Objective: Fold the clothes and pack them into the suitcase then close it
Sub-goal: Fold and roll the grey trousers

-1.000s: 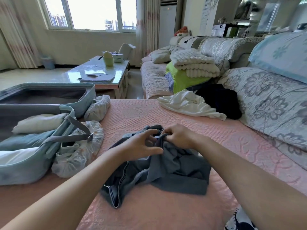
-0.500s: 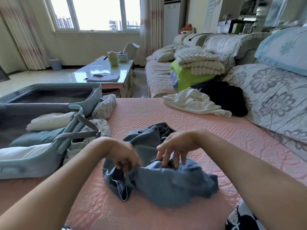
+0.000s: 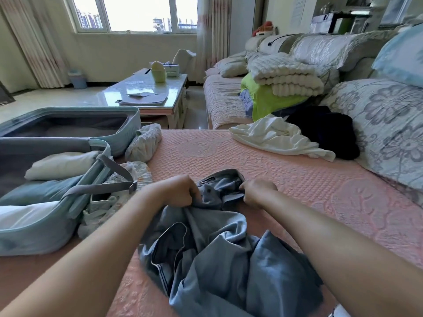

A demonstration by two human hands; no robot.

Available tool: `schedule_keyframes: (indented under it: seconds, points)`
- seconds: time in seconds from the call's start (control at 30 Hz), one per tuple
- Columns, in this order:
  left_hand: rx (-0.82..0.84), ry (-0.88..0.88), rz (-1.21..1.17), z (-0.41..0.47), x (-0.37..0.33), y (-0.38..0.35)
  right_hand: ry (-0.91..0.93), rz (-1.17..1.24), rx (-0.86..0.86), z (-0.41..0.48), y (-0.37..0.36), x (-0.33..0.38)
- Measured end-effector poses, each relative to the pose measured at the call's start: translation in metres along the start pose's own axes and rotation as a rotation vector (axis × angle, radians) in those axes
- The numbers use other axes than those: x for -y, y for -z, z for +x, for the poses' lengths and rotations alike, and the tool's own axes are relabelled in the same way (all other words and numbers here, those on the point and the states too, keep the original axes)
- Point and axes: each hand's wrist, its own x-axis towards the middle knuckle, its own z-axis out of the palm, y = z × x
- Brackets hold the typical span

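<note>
Both hands — left hand (image 3: 180, 191), right hand (image 3: 257, 193) — grip the crumpled grey garment (image 3: 217, 255) beside the suitcase (image 3: 34, 234); uneven pulling could twist the fold.

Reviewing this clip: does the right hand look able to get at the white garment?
Probably yes: only bare bedspread lies between right hand and white garment, though it grips the grey garment.

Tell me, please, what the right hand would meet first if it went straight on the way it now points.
Most likely the raised fold of the grey-blue garment that the right hand pinches; beyond that, the left hand, though depth is unclear.
</note>
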Motion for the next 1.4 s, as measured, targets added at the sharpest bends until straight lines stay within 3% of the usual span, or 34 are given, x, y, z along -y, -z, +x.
schedule_keyframes:
  seconds: [0.07,0.1,0.2,0.23,0.37,0.43,0.53,0.6,0.7,0.8,0.9,0.97,1.03,1.13,1.23,1.3,1.4]
  points:
    - [0.120,0.096,-0.057,-0.002,0.007,0.002,-0.036,0.079,-0.067,0.010,0.003,0.004]
    - [0.100,0.134,-0.070,0.000,0.010,0.000,-0.039,0.112,-0.108,0.014,0.006,0.006]
    - [-0.234,0.143,0.052,0.016,0.017,-0.010,-0.020,0.256,-0.272,0.022,0.011,0.009]
    - [-0.260,0.161,0.107,0.020,0.017,-0.010,-0.026,0.339,-0.320,0.023,0.013,0.009]
    - [-0.095,0.300,0.211,0.032,0.015,-0.013,-0.083,0.661,-0.481,0.029,0.023,0.005]
    - [-0.276,0.261,0.067,0.040,0.013,-0.007,-0.116,0.817,-0.586,0.033,0.030,0.000]
    - [-0.777,0.276,-0.305,0.048,0.010,0.014,-0.109,1.062,-0.720,0.039,0.040,-0.008]
    - [-0.916,0.267,-0.463,0.050,0.004,0.026,0.116,1.282,-0.554,0.039,0.040,-0.010]
    - [-0.613,0.364,-0.339,0.042,-0.013,0.025,0.326,1.313,-0.206,0.039,0.028,-0.010]
    - [-0.414,0.408,-0.064,0.043,-0.017,0.012,0.181,0.927,-0.245,0.032,0.016,-0.017]
    - [-0.365,0.161,0.081,0.040,-0.027,-0.006,0.093,0.656,-0.082,0.017,0.007,-0.021]
    - [-0.227,-0.034,0.115,0.033,-0.038,-0.023,0.093,0.530,0.128,0.003,0.002,-0.019]
    - [-0.088,-0.128,0.110,0.018,-0.050,-0.036,0.103,0.549,0.191,-0.007,0.000,-0.016]
    - [-0.119,-0.225,0.088,0.008,-0.044,-0.044,0.161,0.700,0.218,-0.017,0.001,-0.012]
    - [-0.218,-0.193,0.047,-0.006,-0.029,-0.031,0.206,0.776,0.241,-0.026,-0.001,-0.009]
    - [-0.271,-0.078,0.085,-0.017,-0.013,-0.014,0.182,0.793,0.224,-0.028,-0.002,-0.008]
    - [-0.187,0.207,0.417,-0.035,0.009,0.007,0.164,0.695,0.195,-0.032,0.000,-0.009]
